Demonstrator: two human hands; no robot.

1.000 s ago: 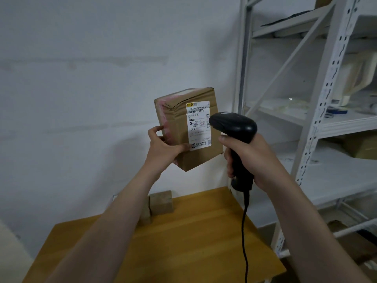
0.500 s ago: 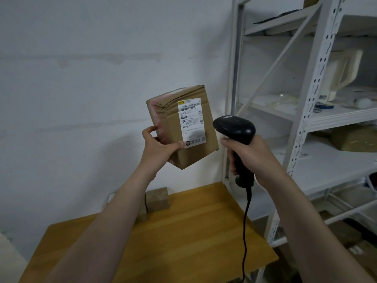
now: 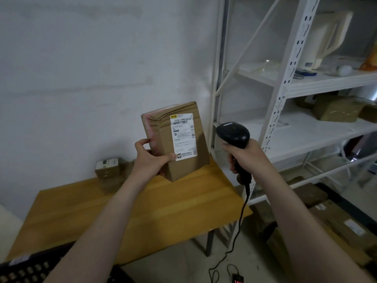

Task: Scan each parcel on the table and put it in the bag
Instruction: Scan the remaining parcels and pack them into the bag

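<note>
A brown cardboard parcel [image 3: 163, 137] with a white shipping label is held upright in the air above the wooden table [image 3: 179, 203]. My left hand [image 3: 152, 161] grips its lower left corner, thumb on the label's bottom edge. My right hand [image 3: 247, 158] grips the handle of a black corded barcode scanner [image 3: 233, 134], whose head sits just right of the parcel. Another small parcel [image 3: 107, 167] with a white label sits at the table's back edge by the wall. No bag is in view.
A white metal shelf rack [image 3: 285, 92] stands right of the table, with cartons [image 3: 336, 108] on it and more cartons [image 3: 342, 225] on the floor below. A black keyboard-like object [image 3: 26, 270] lies at the table's near left corner. The scanner cable trails to the floor.
The view has tilted down, so more of the table and floor shows. Both hands sit lower in view, still gripping the parcel and the scanner, with the scanner a little further from the label.
</note>
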